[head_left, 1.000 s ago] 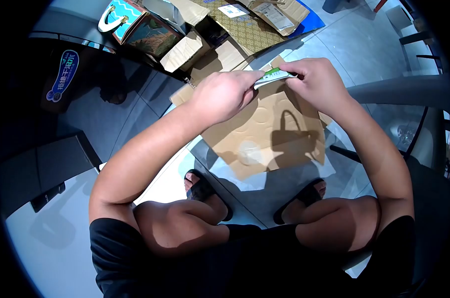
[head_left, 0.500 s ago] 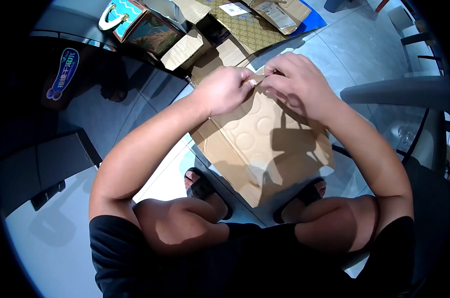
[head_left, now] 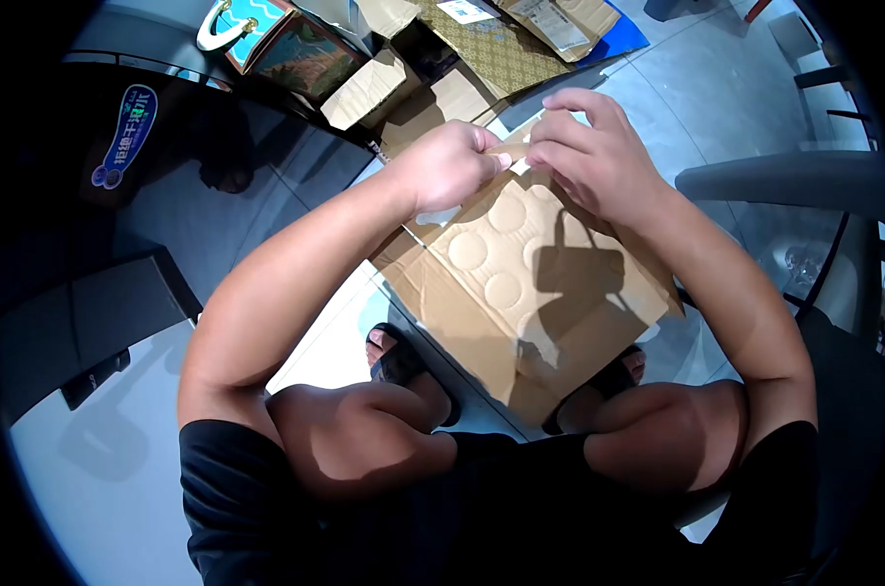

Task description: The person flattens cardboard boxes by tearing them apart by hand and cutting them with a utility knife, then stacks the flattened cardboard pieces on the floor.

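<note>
A brown cardboard piece (head_left: 506, 283) with round embossed marks and folded side panels hangs between my knees, above the floor. My left hand (head_left: 457, 168) pinches its upper edge near a corner. Beside it, my right hand (head_left: 591, 156) is curled at the same edge, thumb and fingers close together around the cardboard's top, with the index finger raised. A small pale bit shows between the two hands. The shadow of the hands and head falls across the cardboard.
Beyond the hands lie an open cardboard box (head_left: 447, 103), a gold patterned sheet (head_left: 491, 49) and a colourful box with a white handle (head_left: 301, 54). A dark chair arm (head_left: 789, 181) stands at right. Sandalled feet (head_left: 399, 361) are below.
The green and white item held between my hands a second ago is out of sight. The cardboard has turned and its lower corner has come closer to me. My right hand's fingers have lifted somewhat.
</note>
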Demonstrator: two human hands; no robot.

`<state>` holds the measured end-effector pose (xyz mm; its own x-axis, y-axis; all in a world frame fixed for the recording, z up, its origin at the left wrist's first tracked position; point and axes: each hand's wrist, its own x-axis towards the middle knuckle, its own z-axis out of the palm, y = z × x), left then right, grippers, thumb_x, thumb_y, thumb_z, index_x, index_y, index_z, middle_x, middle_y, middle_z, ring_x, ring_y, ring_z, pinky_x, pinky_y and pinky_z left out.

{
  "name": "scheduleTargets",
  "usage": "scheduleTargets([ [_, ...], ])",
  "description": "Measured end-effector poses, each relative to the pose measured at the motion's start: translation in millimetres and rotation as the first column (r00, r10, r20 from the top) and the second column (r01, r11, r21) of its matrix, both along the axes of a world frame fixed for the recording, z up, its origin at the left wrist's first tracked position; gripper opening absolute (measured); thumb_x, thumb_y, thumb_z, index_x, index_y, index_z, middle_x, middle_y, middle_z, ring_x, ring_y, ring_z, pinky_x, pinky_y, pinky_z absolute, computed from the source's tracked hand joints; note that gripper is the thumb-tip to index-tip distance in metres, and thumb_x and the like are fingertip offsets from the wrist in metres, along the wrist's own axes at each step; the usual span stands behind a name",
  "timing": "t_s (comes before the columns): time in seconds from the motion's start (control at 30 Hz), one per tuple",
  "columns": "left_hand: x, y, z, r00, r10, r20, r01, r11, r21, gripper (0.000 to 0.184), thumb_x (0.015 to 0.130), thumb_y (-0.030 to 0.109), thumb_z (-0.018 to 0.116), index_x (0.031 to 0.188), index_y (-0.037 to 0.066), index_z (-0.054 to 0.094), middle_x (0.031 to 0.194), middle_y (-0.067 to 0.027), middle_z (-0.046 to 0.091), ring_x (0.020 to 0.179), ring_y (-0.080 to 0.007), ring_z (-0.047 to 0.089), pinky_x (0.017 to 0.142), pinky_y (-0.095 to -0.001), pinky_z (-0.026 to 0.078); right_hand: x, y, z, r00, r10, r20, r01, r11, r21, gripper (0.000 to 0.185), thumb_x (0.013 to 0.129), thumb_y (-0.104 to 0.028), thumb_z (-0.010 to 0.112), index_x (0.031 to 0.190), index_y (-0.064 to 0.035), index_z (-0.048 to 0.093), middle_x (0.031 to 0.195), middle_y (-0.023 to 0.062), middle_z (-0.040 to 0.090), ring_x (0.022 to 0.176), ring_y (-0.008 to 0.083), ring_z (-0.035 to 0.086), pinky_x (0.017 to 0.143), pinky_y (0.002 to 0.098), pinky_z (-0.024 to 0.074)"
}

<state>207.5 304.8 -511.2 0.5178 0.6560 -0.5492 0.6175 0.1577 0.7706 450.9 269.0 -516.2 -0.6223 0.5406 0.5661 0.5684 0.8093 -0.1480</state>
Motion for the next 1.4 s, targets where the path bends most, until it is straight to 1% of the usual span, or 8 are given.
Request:
scheduleTargets([
  [0.57,-50,9,-40,0.975,0.196,0.108,-0.176,0.969,-0.172,0.022,0.112,0.022,0.062,0.109,0.004,0.073,0.076,0.0055,0.061,0.066,-0.0059,0.052,0.061,-0.0289,0.044,59,-10,-34,0.999,0.008,0.031,-0.01,0.999,0.051,0.021,0.077,-0.01,0.079,0.097,-0.0116,0.073,0.103,0.0017,0.071,0.107,0.0287,0.065,0.092,0.0426,0.0522],
  [0.67,-46,-10,-61,0.947,0.221,0.232,-0.183,0.968,-0.174,0.022,0.113,0.024,0.063,0.11,0.004,0.071,0.08,0.008,0.058,0.068,-0.004,0.047,0.062,-0.0275,0.043,47,-25,-60,0.924,-0.271,-0.268,0.091,0.839,-0.537,0.041,0.09,-0.016,0.08,0.127,-0.0086,0.065,0.13,0.014,0.061,0.119,0.0352,0.061,0.106,0.0426,0.0503],
  [0.77,-47,-13,-54,0.939,0.172,0.298,-0.111,0.971,-0.212,0.022,0.112,0.024,0.063,0.122,0.005,0.07,0.085,0.009,0.06,0.069,-0.0032,0.047,0.063,-0.0271,0.044,32,-18,-55,0.866,-0.416,-0.278,0.115,0.707,-0.698,0.042,0.096,-0.025,0.079,0.131,-0.0091,0.062,0.14,0.0131,0.058,0.124,0.0352,0.06,0.106,0.0421,0.0504],
  [0.83,-47,-12,-61,0.908,0.214,0.359,-0.114,0.953,-0.28,0.025,0.113,0.024,0.063,0.128,0.005,0.069,0.091,0.0082,0.064,0.073,-0.0028,0.051,0.067,-0.0259,0.046,40,-7,-58,0.928,-0.327,-0.18,0.232,0.882,-0.41,0.043,0.102,-0.039,0.074,0.131,-0.0087,0.063,0.136,0.0141,0.061,0.128,0.0324,0.058,0.106,0.0402,0.0498],
  [0.93,-43,-19,-51,0.898,0.201,0.391,-0.092,0.956,-0.28,0.028,0.113,0.024,0.064,0.132,0.004,0.068,0.101,0.0053,0.07,0.083,-0.0031,0.058,0.075,-0.0251,0.05,35,-4,-52,0.802,-0.558,-0.212,0.091,0.466,-0.88,0.056,0.107,-0.058,0.062,0.122,-0.0031,0.064,0.109,0.0163,0.073,0.105,0.0319,0.069,0.095,0.0414,0.0537],
  [1.03,-36,-39,-54,0.915,0.111,0.389,-0.016,0.971,-0.238,0.034,0.11,0.024,0.069,0.135,0.001,0.066,0.113,0.0006,0.074,0.098,-0.0055,0.064,0.089,-0.0274,0.055,43,-8,-53,0.806,-0.591,0.008,0.283,0.374,-0.883,0.061,0.105,-0.061,0.064,0.112,-0.0006,0.067,0.097,0.0193,0.075,0.09,0.0377,0.071,0.087,0.0443,0.0553],
  [1.23,-36,-87,-92,0.992,-0.047,0.118,0.109,0.792,-0.6,0.034,0.098,0.032,0.082,0.123,0.01,0.073,0.103,-0.0002,0.075,0.082,-0.0076,0.062,0.068,-0.0282,0.048,84,-19,-96,0.738,-0.599,0.312,0.549,0.264,-0.793,0.065,0.101,-0.065,0.064,0.106,-0.0004,0.07,0.098,0.0267,0.075,0.091,0.0464,0.071,0.083,0.0497,0.0556],
  [1.4,-35,-48,-86,0.91,0.412,0.051,-0.266,0.673,-0.69,0.052,0.104,0.059,0.066,0.124,0.012,0.07,0.111,-0.0034,0.073,0.098,-0.0135,0.068,0.082,-0.0342,0.057,93,7,-84,0.645,-0.665,0.376,0.66,0.236,-0.713,0.063,0.104,-0.061,0.063,0.104,0.0018,0.069,0.096,0.0261,0.075,0.092,0.0428,0.073,0.084,0.0491,0.0553],
])
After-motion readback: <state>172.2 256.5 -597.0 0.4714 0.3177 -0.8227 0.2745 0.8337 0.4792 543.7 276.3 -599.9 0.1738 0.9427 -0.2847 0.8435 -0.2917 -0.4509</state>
